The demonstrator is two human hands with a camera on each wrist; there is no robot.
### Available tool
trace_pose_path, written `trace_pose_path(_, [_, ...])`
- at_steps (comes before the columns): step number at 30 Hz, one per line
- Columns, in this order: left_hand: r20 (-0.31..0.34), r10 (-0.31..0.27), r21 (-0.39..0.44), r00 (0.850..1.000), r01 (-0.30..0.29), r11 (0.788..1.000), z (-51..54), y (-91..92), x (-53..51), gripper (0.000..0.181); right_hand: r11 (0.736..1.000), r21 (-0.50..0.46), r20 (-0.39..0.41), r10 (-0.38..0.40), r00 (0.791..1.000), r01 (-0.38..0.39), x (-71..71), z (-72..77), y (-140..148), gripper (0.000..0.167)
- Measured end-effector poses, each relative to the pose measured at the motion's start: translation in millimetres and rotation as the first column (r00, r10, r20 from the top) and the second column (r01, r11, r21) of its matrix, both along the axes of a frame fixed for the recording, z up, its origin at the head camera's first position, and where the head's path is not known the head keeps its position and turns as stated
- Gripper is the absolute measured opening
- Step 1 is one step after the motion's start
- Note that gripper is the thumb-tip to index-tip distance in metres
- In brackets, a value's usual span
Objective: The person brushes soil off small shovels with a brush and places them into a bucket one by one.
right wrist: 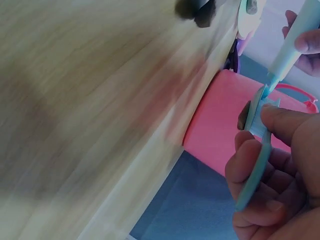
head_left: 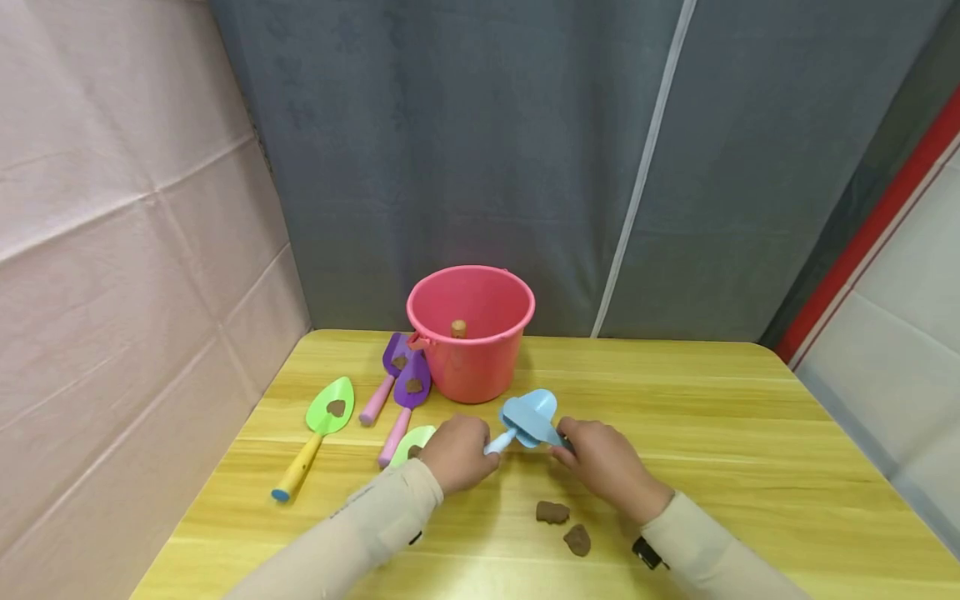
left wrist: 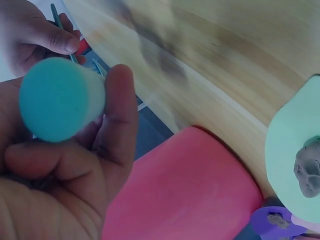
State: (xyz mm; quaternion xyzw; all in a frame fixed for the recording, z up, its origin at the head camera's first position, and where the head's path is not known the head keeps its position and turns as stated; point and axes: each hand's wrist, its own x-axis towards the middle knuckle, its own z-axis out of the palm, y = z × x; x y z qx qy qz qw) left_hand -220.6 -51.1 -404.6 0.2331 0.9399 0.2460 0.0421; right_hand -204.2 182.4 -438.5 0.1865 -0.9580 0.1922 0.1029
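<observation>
My left hand (head_left: 457,454) grips the pale handle (head_left: 501,442) of a light blue toy trowel (head_left: 542,402). In the left wrist view, the handle's turquoise end (left wrist: 52,100) shows between thumb and fingers. My right hand (head_left: 607,467) pinches a blue-grey flat-bladed tool (head_left: 527,421), which lies across the trowel's blade; its exact kind is unclear. A brown lump (right wrist: 243,116) shows beside the blades in the right wrist view. Below the hands, two brown clay-like lumps (head_left: 552,512) lie on the wooden table (head_left: 675,400).
A pink bucket (head_left: 480,367) stands behind the hands, a wooden handle end (head_left: 458,328) inside it. To the left lie a green trowel (head_left: 330,408), two purple ones (head_left: 412,379) and a pale green one (head_left: 415,440) partly hidden by my left hand, each bearing a brown lump.
</observation>
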Motion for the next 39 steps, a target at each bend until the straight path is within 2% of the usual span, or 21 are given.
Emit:
trace_pose_path(13, [-0.011, -0.021, -0.021, 1.000, 0.021, 1.000, -0.6, -3.9, 1.9, 0.026, 0.999, -0.027, 0.022, -0.026, 0.999, 0.027, -3.6, -4.8, 6, 0.020])
trace_pose_path(20, [-0.024, -0.025, -0.025, 0.999, 0.025, 0.999, -4.3, -8.3, 3.0, 0.027, 0.995, -0.020, 0.010, -0.098, 0.995, 0.098, -8.8, -8.7, 17, 0.017])
trace_pose_path(26, [-0.005, -0.005, -0.031, 1.000, 0.005, 0.999, -6.0, -10.5, 3.9, 0.026, 0.992, -0.056, 0.022, -0.108, 0.994, 0.109, -11.2, -6.3, 23, 0.015])
trace_pose_path(30, [0.005, -0.007, -0.037, 1.000, 0.008, 0.999, -8.5, -9.7, 2.2, 0.025, 0.994, -0.083, 0.019, -0.073, 0.997, 0.075, -7.1, -3.1, 16, 0.015])
trace_pose_path(33, [-0.009, -0.018, -0.041, 1.000, 0.017, 0.999, -10.0, -8.5, 0.9, 0.024, 0.996, -0.084, 0.011, -0.009, 1.000, 0.010, -1.7, -1.2, 7, 0.015])
trace_pose_path(36, [-0.012, -0.023, -0.041, 1.000, 0.023, 0.999, -10.2, -7.0, 0.7, 0.024, 0.997, -0.064, 0.003, 0.050, 0.999, -0.050, 3.1, -0.8, -1, 0.016])
trace_pose_path(39, [-0.005, -0.023, -0.036, 1.000, 0.023, 0.999, -9.2, -5.8, 1.3, 0.023, 0.997, -0.047, 0.007, 0.063, 0.998, -0.063, 5.1, -3.3, -5, 0.017])
